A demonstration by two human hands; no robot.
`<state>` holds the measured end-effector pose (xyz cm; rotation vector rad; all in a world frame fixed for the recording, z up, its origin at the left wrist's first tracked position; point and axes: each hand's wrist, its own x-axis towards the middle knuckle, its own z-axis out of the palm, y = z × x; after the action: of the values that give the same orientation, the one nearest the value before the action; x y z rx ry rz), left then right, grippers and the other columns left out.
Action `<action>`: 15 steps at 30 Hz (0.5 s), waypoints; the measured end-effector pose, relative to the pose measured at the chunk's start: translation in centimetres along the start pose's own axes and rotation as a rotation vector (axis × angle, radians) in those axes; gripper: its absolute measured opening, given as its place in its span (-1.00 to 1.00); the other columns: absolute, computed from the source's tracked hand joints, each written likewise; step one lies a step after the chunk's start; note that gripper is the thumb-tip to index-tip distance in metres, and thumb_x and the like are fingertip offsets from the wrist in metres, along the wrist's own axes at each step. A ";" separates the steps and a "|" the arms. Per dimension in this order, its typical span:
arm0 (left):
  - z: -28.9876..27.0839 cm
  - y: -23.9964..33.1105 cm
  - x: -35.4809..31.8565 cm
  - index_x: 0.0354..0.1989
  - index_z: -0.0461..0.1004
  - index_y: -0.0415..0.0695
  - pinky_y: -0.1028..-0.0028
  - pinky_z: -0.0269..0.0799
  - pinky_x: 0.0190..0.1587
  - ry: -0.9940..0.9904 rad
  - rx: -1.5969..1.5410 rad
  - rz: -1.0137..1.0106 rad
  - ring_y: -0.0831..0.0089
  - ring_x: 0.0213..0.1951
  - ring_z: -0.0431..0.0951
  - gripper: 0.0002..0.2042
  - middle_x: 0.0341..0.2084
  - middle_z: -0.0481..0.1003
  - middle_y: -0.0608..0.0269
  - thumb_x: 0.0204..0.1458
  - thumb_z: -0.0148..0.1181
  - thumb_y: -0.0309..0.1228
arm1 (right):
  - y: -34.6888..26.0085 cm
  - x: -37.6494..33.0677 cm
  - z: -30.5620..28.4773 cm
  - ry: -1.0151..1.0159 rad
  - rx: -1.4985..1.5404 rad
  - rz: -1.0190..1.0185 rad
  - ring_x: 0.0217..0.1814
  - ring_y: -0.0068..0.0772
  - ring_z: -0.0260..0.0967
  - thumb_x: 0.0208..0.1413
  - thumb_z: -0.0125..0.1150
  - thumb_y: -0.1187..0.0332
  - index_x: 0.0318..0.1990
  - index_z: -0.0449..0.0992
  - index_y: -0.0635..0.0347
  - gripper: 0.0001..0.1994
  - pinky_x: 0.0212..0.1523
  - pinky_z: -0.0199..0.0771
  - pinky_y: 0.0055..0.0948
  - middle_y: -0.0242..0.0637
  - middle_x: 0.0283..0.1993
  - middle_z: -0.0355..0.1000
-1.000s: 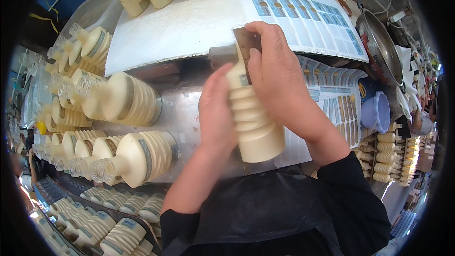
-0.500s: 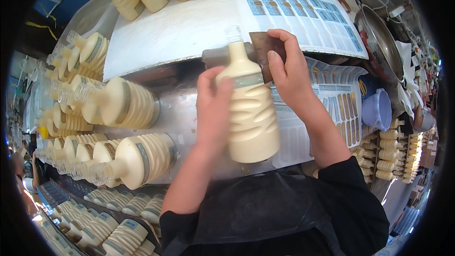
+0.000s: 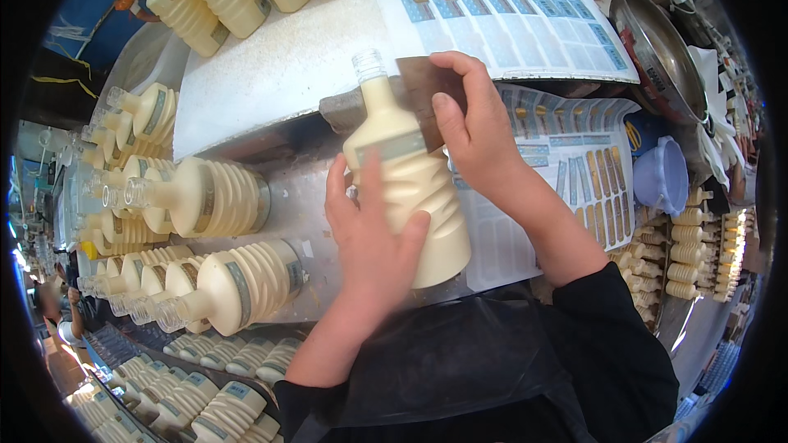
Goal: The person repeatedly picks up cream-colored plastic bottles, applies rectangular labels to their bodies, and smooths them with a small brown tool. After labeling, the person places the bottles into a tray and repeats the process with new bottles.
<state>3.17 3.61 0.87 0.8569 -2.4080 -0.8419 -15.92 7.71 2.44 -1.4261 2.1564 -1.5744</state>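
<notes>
Spread wide, my left grip [image 3: 373,250] lies over the left side of the bottle [image 3: 423,193], which points neck-away above the bench [image 3: 308,197]; blur hides whether I touch it. It looks stiff, slick, perhaps breakable, safest held round its ribs. My right grip [image 3: 486,127] pinches a brown plate [image 3: 416,84] at its shoulder.

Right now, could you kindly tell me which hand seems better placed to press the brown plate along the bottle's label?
Probably the right hand: it grips the brown plate close beside the label, while the left hand is spread at the left side of the bottle, without a tool.
</notes>
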 end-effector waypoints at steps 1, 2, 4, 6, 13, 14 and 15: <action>0.2 -0.2 -0.1 0.51 0.05 -0.19 -0.05 0.01 0.40 0.006 -0.044 -0.018 -0.28 0.37 0.07 -0.15 0.41 -0.07 -0.36 0.08 0.25 -0.11 | 0.7 -0.1 -0.1 0.021 0.006 -0.011 0.24 0.11 0.35 0.26 0.04 0.50 0.22 0.30 0.22 -0.62 0.24 0.36 -0.11 0.01 0.21 0.33; 0.4 -0.3 -0.2 0.52 0.01 -0.20 -0.05 0.02 0.40 0.001 -0.060 -0.029 -0.28 0.37 0.08 -0.13 0.40 -0.07 -0.36 0.08 0.24 -0.10 | 0.9 -0.2 -0.1 0.028 0.010 0.002 0.26 0.07 0.35 0.26 0.05 0.49 0.22 0.30 0.22 -0.62 0.26 0.34 -0.13 -0.01 0.21 0.33; 0.6 -0.4 -0.3 0.53 -0.06 -0.22 -0.04 0.04 0.40 -0.007 -0.092 -0.048 -0.30 0.37 0.10 -0.09 0.40 -0.06 -0.37 0.09 0.24 -0.10 | 1.7 -0.2 0.0 0.047 0.003 -0.014 0.25 0.07 0.35 0.26 0.05 0.49 0.23 0.29 0.23 -0.61 0.26 0.35 -0.13 0.00 0.21 0.33; 0.7 -0.6 -0.2 0.54 -0.09 -0.22 -0.03 0.06 0.40 -0.003 -0.110 -0.034 -0.29 0.36 0.13 -0.09 0.41 -0.07 -0.36 0.10 0.23 -0.09 | 2.5 -0.1 0.0 0.061 -0.005 -0.042 0.24 0.06 0.35 0.26 0.06 0.49 0.23 0.29 0.24 -0.61 0.26 0.35 -0.14 0.00 0.20 0.34; 0.4 -0.2 0.0 0.55 -0.17 -0.24 0.04 0.15 0.38 -0.001 -0.237 -0.099 -0.18 0.36 0.21 -0.03 0.37 0.07 -0.34 0.03 0.27 -0.21 | 0.4 0.5 -1.1 0.045 0.173 0.046 0.28 0.01 0.34 0.24 0.06 0.49 0.23 0.31 0.30 -0.60 0.30 0.32 -0.19 0.03 0.21 0.36; 0.6 -0.4 -0.1 0.54 -0.18 -0.25 0.06 0.18 0.37 0.014 -0.289 -0.108 -0.15 0.34 0.25 -0.02 0.34 0.12 -0.33 0.01 0.29 -0.25 | 0.1 0.4 -1.0 0.042 0.244 0.082 0.29 0.00 0.34 0.24 0.05 0.49 0.23 0.31 0.31 -0.60 0.31 0.31 -0.20 0.04 0.21 0.36; 0.8 -0.6 -0.3 0.54 -0.18 -0.26 0.08 0.22 0.35 0.029 -0.341 -0.116 -0.12 0.32 0.29 -0.01 0.32 0.17 -0.32 -0.01 0.31 -0.29 | 0.3 0.4 -0.8 0.030 0.213 0.082 0.29 0.00 0.34 0.24 0.05 0.48 0.23 0.32 0.32 -0.60 0.31 0.31 -0.20 0.04 0.21 0.37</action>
<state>3.11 3.79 -0.16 0.8698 -2.1191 -1.2315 -16.77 7.98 2.72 -1.2412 1.9646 -1.7447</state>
